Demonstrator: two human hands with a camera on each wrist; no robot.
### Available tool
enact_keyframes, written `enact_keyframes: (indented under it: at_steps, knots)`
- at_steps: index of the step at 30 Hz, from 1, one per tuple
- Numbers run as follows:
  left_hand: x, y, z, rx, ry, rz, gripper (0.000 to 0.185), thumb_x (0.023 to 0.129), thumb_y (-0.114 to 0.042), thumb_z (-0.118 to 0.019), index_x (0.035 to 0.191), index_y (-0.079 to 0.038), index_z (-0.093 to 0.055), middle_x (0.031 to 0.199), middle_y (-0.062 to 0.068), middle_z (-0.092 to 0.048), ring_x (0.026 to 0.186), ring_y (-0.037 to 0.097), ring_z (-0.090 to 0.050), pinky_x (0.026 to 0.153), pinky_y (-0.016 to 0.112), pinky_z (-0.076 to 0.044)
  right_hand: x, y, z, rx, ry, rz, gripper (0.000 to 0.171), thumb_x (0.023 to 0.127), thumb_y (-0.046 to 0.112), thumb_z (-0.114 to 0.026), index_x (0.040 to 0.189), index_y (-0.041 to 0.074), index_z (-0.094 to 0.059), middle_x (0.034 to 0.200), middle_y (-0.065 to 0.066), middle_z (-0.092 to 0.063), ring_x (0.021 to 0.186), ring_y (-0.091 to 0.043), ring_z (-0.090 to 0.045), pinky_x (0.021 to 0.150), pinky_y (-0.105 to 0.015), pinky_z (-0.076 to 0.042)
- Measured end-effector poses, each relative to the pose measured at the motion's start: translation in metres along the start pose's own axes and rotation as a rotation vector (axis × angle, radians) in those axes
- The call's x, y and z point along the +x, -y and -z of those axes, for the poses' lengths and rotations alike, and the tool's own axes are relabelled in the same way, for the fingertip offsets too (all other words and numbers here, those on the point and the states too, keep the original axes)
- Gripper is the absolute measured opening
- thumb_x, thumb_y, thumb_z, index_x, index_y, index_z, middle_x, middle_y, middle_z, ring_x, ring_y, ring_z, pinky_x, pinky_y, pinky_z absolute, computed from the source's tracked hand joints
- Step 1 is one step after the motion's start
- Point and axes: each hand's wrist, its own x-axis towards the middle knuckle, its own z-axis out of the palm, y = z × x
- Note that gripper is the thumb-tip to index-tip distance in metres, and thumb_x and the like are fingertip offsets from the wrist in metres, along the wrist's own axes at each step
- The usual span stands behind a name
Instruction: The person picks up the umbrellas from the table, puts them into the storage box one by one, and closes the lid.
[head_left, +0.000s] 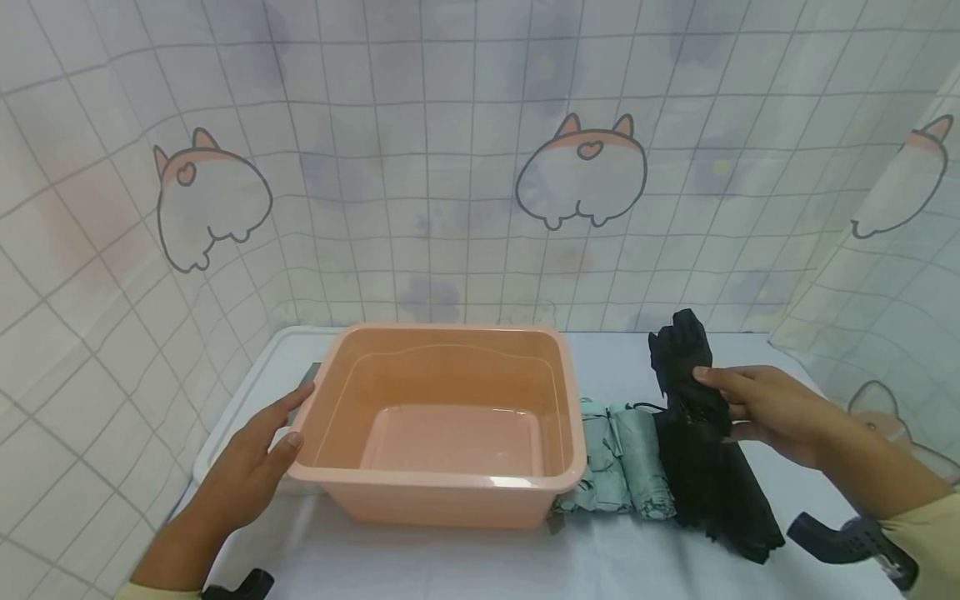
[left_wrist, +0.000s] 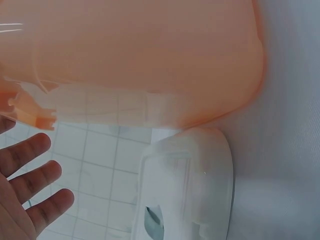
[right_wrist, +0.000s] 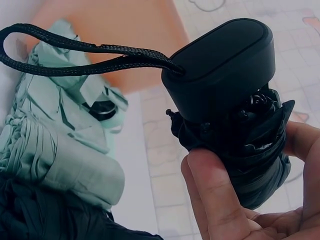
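Observation:
My right hand (head_left: 780, 417) holds a folded black umbrella (head_left: 677, 350) between thumb and fingers. Its oval black handle end (right_wrist: 225, 65) and looped cord (right_wrist: 90, 55) show in the right wrist view. Below it, a second folded black umbrella (head_left: 723, 492) lies on the table beside two rolled light-green umbrellas (head_left: 641, 458). At the left, my left hand (head_left: 243, 467) touches the left rim of a peach plastic basin (head_left: 435, 479). In the left wrist view its fingers (left_wrist: 47, 207) are straight and spread beside the basin's outer wall. Nothing lies inside the basin.
A white lidded box (head_left: 247, 400) with a grey latch stands behind and left of the basin. The white-covered table (head_left: 420, 567) is enclosed at the back and sides by a grid-patterned curtain (head_left: 450, 192) with cartoon animals.

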Motion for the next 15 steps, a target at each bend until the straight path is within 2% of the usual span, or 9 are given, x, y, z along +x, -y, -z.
enact_keyframes:
  at_steps: [5,11,15]
  knots:
    - [0.0003,-0.0002,-0.0005,0.01,-0.005,-0.002,0.056,0.107,-0.024,-0.043,0.162,-0.022,-0.033,0.161,0.016,-0.037,0.127,0.047,-0.051,0.095,0.079,-0.034,0.0018,0.0034,-0.0041,0.003,0.001,-0.003,0.09,0.107,0.051,-0.046,0.153,-0.019,-0.015,0.152,-0.037,-0.037,0.135,-0.051,-0.045,0.1,-0.055,-0.049]
    - [0.0004,0.0004,-0.0009,0.008,-0.002,0.0,0.055,0.107,-0.024,-0.043,0.162,-0.023,-0.033,0.16,0.017,-0.038,0.128,0.048,-0.05,0.095,0.08,-0.033,0.0032,0.0071,-0.007,0.015,0.005,-0.011,0.089,0.106,0.051,-0.049,0.152,-0.019,-0.016,0.147,-0.035,-0.044,0.127,-0.043,-0.056,0.099,-0.054,-0.05]
    - [-0.0001,0.0021,-0.0009,-0.003,-0.003,-0.007,0.056,0.107,-0.024,-0.043,0.162,-0.024,-0.033,0.16,0.017,-0.038,0.128,0.048,-0.05,0.095,0.08,-0.034,0.0044,0.0091,-0.0091,0.014,0.008,-0.011,0.09,0.106,0.051,-0.049,0.153,-0.018,-0.016,0.147,-0.034,-0.045,0.127,-0.043,-0.056,0.098,-0.054,-0.05]
